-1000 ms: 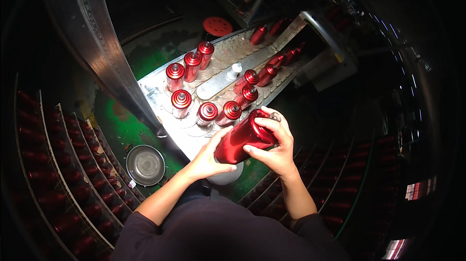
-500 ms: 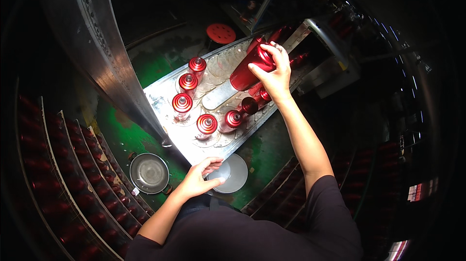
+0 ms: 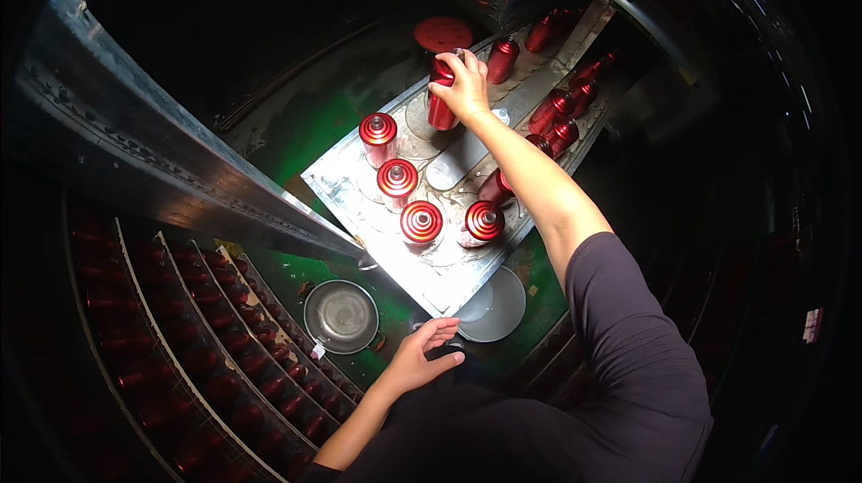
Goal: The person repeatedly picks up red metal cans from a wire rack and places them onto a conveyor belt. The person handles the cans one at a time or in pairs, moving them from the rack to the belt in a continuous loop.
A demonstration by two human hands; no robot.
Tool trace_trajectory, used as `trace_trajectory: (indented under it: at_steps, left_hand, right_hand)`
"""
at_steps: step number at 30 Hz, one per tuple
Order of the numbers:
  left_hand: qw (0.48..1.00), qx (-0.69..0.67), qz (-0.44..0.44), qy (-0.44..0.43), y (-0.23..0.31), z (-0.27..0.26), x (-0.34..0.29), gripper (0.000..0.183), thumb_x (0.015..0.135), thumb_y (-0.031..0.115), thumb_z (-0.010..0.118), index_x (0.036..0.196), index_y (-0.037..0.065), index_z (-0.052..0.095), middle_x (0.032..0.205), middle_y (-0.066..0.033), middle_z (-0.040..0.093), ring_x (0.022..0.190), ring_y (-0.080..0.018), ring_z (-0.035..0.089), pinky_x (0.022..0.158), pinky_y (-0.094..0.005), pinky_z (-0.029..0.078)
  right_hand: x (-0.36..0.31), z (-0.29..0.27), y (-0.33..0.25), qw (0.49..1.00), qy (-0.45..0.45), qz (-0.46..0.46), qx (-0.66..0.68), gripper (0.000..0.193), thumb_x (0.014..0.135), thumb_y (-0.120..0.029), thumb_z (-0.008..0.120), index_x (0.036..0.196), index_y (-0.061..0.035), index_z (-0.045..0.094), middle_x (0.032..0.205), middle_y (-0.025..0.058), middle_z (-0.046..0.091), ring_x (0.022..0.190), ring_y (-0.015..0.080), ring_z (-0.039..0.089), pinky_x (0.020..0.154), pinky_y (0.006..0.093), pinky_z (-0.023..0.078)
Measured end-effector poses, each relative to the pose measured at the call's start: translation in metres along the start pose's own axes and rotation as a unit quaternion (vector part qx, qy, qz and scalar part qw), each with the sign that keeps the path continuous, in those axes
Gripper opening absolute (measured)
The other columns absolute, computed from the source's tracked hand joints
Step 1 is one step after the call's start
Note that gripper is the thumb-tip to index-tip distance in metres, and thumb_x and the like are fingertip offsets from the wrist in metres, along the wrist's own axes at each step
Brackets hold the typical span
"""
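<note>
My right hand (image 3: 463, 88) is closed around the upper part of a shiny red bottle-like vessel (image 3: 440, 113). It stands roughly upright at the far left side of a looping plate conveyor (image 3: 415, 259); I cannot tell whether its base touches the plates. Nearer to me, several matching vessels with ringed tops stand on the plates, among them one at the left edge (image 3: 377, 135) and one at the near right (image 3: 483, 223). My left hand (image 3: 426, 357) hovers just off the conveyor's near corner, fingers apart, holding nothing.
A two-handled pan (image 3: 341, 316) and a grey tub (image 3: 499, 307) sit below the conveyor's near end. Racks of red vessels (image 3: 206, 339) curve along the left. A metal beam (image 3: 180, 178) slants in beside the conveyor. A red round stool (image 3: 442, 32) stands beyond it.
My right hand has carried the red vessel leftward and lowered it from a tilt to nearly upright at the conveyor's far left side. My left hand stays open near the corner. The view has shifted.
</note>
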State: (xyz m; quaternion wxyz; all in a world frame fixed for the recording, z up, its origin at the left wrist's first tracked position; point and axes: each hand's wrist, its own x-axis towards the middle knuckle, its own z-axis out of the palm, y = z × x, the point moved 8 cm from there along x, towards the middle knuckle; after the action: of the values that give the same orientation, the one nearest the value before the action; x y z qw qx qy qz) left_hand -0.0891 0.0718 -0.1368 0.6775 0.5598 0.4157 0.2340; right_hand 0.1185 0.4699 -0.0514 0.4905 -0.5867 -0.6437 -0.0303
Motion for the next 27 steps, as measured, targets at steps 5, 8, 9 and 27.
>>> trace_trajectory:
  at_steps: [5,8,9,27]
  left_hand:
    - [0.998,-0.050,-0.042,0.005,-0.015,0.008,0.013,0.061,0.085,0.005,0.080,0.139,0.004,0.054,0.129,-0.0101,0.063,0.124,-0.0184,0.060,0.106,-0.0339,0.047]
    - [0.997,-0.052,-0.060,-0.001,-0.019,0.012,0.015,0.061,0.084,0.000,0.078,0.139,0.003,0.052,0.131,-0.0111,0.062,0.125,-0.0190,0.059,0.107,-0.0333,0.046]
    - [0.996,-0.054,-0.075,0.003,-0.022,0.012,0.015,0.061,0.084,-0.002,0.078,0.140,0.003,0.052,0.132,-0.0113,0.062,0.125,-0.0191,0.059,0.108,-0.0329,0.046]
    - [0.991,-0.064,-0.088,-0.074,0.015,0.065,0.016,0.061,0.082,-0.004,0.075,0.139,-0.001,0.052,0.130,-0.0159,0.063,0.120,-0.0205,0.060,0.104,-0.0316,0.047]
  right_hand:
    - [-0.019,0.042,0.004,0.999,-0.032,0.008,0.024,0.059,0.064,-0.019,0.085,0.119,-0.0245,0.065,0.137,0.0167,0.051,0.121,0.0438,0.047,0.106,0.0495,0.045]
    - [-0.046,0.065,-0.002,0.996,-0.069,0.024,0.050,0.059,0.066,-0.017,0.083,0.121,-0.0239,0.065,0.141,0.0190,0.048,0.125,0.0453,0.044,0.108,0.0493,0.044]
    - [-0.054,0.072,-0.006,0.995,-0.076,0.021,0.057,0.060,0.066,-0.016,0.083,0.122,-0.0240,0.064,0.142,0.0195,0.047,0.127,0.0455,0.043,0.109,0.0496,0.043]
    - [-0.097,0.008,-0.054,0.919,-0.373,0.019,0.130,0.077,0.077,-0.006,0.072,0.147,-0.0326,0.052,0.162,0.0223,0.029,0.140,0.0480,0.038,0.113,0.0468,0.042]
